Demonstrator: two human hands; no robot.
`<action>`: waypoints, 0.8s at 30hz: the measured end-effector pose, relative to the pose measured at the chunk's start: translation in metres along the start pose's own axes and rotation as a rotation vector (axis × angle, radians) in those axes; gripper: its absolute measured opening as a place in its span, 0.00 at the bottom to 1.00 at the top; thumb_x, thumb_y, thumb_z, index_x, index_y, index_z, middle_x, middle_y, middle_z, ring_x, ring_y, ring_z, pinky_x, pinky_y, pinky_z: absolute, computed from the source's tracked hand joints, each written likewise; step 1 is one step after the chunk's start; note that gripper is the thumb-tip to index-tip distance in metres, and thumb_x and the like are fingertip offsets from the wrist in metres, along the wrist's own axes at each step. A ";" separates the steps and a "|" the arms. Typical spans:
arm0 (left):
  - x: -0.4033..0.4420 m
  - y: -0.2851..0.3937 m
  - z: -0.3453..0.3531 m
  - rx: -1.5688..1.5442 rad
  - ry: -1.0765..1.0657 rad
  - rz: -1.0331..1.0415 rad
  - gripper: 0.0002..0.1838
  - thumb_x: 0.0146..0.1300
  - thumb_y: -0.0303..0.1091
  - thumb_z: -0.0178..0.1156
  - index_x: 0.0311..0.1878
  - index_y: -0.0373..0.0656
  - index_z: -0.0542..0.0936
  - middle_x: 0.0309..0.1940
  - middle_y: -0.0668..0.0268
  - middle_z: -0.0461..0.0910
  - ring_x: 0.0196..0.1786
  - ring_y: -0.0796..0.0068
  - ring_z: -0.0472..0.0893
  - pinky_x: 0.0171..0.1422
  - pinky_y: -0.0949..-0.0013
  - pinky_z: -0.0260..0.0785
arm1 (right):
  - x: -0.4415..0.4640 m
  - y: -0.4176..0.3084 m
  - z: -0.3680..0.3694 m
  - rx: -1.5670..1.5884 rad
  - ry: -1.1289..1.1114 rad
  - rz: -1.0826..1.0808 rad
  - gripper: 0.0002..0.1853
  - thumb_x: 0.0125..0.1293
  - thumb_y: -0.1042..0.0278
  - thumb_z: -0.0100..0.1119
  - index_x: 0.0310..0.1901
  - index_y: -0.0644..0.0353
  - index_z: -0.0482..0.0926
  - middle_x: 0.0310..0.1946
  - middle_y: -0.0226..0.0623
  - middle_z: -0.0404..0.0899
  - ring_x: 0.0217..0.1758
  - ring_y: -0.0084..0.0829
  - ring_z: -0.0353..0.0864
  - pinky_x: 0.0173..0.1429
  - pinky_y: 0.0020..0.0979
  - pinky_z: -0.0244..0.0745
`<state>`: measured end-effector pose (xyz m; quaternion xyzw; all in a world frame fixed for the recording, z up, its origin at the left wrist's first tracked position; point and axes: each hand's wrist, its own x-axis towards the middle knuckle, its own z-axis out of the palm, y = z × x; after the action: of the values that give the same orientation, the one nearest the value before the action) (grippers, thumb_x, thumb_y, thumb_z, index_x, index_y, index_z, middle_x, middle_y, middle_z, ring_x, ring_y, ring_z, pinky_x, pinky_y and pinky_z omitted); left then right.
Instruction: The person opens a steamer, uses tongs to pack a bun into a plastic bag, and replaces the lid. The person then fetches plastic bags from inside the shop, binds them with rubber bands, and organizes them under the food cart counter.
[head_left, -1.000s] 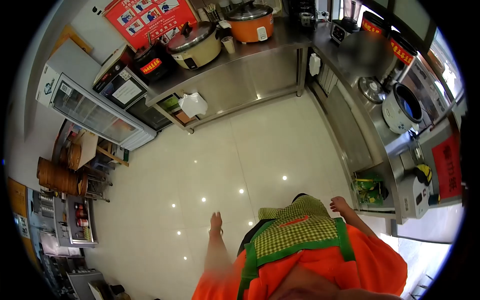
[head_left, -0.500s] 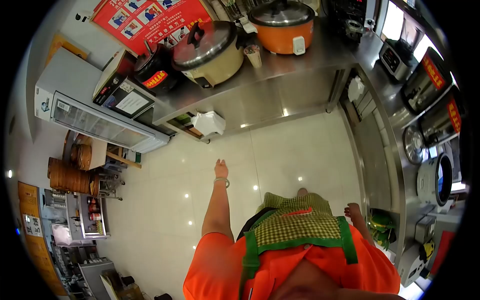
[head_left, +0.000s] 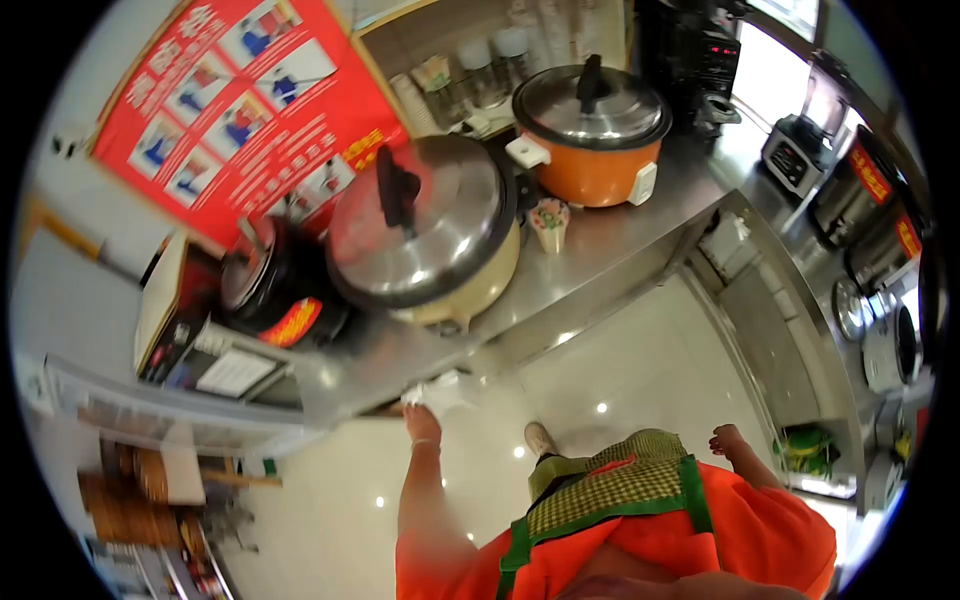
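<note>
My left hand [head_left: 422, 422] is stretched forward at the lower centre, just below the counter's front edge. It overlaps the edge of a white plastic bag [head_left: 448, 392] hanging there; contact between them cannot be made out. Its fingers are small and blurred. Out to the right, my right hand [head_left: 727, 440] hangs beside the checked apron [head_left: 590, 490], its fingers curled and too small to read clearly. Above my left hand, a large beige cooker [head_left: 480, 290] with a steel lid stands on the steel counter [head_left: 590, 270]. A patterned cup [head_left: 550, 226] is beside it.
An orange cooker [head_left: 600, 175] and a black pot [head_left: 275, 290] also stand on the counter. Another steel counter runs down the right, with a blender base [head_left: 795, 155] and a white cooker [head_left: 888, 350]. Stacked steamers [head_left: 130, 510] are at lower left. Tiled floor [head_left: 640, 350] lies between.
The counter and cookers have come much nearer. My left hand has moved from over the open floor to the white bag at the counter's edge. One shoe now shows ahead of the apron.
</note>
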<state>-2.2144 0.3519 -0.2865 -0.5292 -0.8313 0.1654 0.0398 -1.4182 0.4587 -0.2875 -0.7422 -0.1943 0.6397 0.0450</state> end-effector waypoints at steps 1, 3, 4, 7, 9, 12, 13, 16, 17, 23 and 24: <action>0.024 -0.014 -0.002 0.088 -0.194 0.036 0.19 0.64 0.32 0.46 0.53 0.33 0.76 0.59 0.55 0.73 0.68 0.55 0.64 0.76 0.51 0.44 | -0.011 0.001 0.021 0.001 -0.015 0.024 0.15 0.68 0.60 0.50 0.44 0.65 0.75 0.33 0.46 0.81 0.29 0.39 0.80 0.30 0.37 0.77; 0.050 -0.048 0.037 0.063 0.054 0.194 0.19 0.62 0.31 0.48 0.54 0.31 0.76 0.60 0.51 0.73 0.68 0.55 0.65 0.75 0.49 0.45 | -0.062 -0.027 0.083 -0.097 0.070 -0.002 0.15 0.69 0.61 0.48 0.43 0.65 0.75 0.39 0.50 0.82 0.32 0.41 0.82 0.34 0.39 0.79; 0.059 -0.057 0.041 0.047 0.016 0.189 0.20 0.63 0.31 0.48 0.55 0.29 0.75 0.61 0.50 0.72 0.67 0.53 0.66 0.74 0.49 0.49 | -0.060 -0.035 0.105 -0.149 0.026 -0.005 0.16 0.70 0.59 0.47 0.42 0.66 0.75 0.43 0.50 0.82 0.36 0.41 0.83 0.37 0.39 0.81; 0.076 -0.078 0.053 -0.133 -0.048 0.254 0.22 0.63 0.29 0.46 0.59 0.30 0.71 0.59 0.45 0.72 0.63 0.47 0.70 0.69 0.48 0.57 | -0.124 -0.092 0.179 -0.264 0.052 -0.203 0.20 0.69 0.58 0.48 0.49 0.68 0.76 0.41 0.46 0.82 0.38 0.36 0.82 0.39 0.35 0.80; 0.083 -0.079 0.074 -0.685 -0.098 -0.010 0.22 0.67 0.30 0.42 0.61 0.31 0.70 0.63 0.49 0.70 0.69 0.51 0.65 0.74 0.49 0.50 | -0.127 -0.106 0.211 -0.258 0.058 -0.231 0.20 0.68 0.58 0.47 0.49 0.68 0.76 0.41 0.45 0.82 0.37 0.35 0.82 0.39 0.35 0.80; 0.093 -0.089 0.110 0.114 -0.176 0.178 0.23 0.68 0.33 0.44 0.63 0.34 0.70 0.66 0.52 0.68 0.71 0.52 0.63 0.74 0.48 0.49 | -0.123 -0.117 0.253 -0.278 0.034 -0.263 0.20 0.68 0.58 0.47 0.49 0.67 0.76 0.40 0.44 0.82 0.37 0.34 0.82 0.39 0.34 0.80; 0.095 -0.088 0.107 0.113 -0.170 0.196 0.23 0.68 0.33 0.44 0.63 0.34 0.70 0.66 0.52 0.68 0.71 0.52 0.63 0.74 0.48 0.49 | -0.120 -0.119 0.259 -0.293 0.018 -0.272 0.19 0.67 0.58 0.47 0.49 0.67 0.76 0.40 0.44 0.82 0.37 0.33 0.82 0.39 0.33 0.80; 0.083 -0.090 0.089 0.341 -0.177 0.323 0.24 0.66 0.36 0.48 0.63 0.35 0.71 0.65 0.53 0.68 0.69 0.52 0.65 0.71 0.46 0.53 | -0.113 -0.115 0.271 -0.355 -0.001 -0.265 0.19 0.66 0.59 0.47 0.48 0.66 0.77 0.39 0.42 0.82 0.36 0.31 0.82 0.37 0.32 0.80; 0.083 -0.090 0.082 0.352 -0.293 0.304 0.24 0.66 0.37 0.49 0.62 0.36 0.72 0.65 0.54 0.69 0.68 0.53 0.66 0.70 0.45 0.54 | -0.110 -0.111 0.271 -0.360 0.004 -0.277 0.18 0.65 0.59 0.48 0.47 0.65 0.78 0.36 0.41 0.82 0.34 0.30 0.82 0.36 0.32 0.80; 0.078 -0.114 0.090 0.440 -0.332 0.269 0.24 0.66 0.37 0.49 0.64 0.38 0.71 0.66 0.56 0.68 0.68 0.57 0.67 0.68 0.49 0.57 | -0.093 -0.076 0.255 -0.156 0.092 -0.075 0.19 0.68 0.59 0.48 0.50 0.66 0.76 0.36 0.42 0.82 0.34 0.33 0.82 0.35 0.33 0.80; 0.077 -0.119 0.085 0.393 -0.414 0.264 0.25 0.66 0.36 0.48 0.65 0.38 0.69 0.67 0.57 0.67 0.69 0.57 0.66 0.70 0.50 0.55 | -0.089 -0.070 0.253 -0.126 0.096 -0.057 0.18 0.68 0.60 0.48 0.50 0.66 0.76 0.36 0.43 0.82 0.33 0.33 0.82 0.34 0.34 0.80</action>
<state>-2.3715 0.3554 -0.3375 -0.5700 -0.6979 0.4307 -0.0507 -1.6881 0.4469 -0.2275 -0.7675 -0.2529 0.5885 0.0255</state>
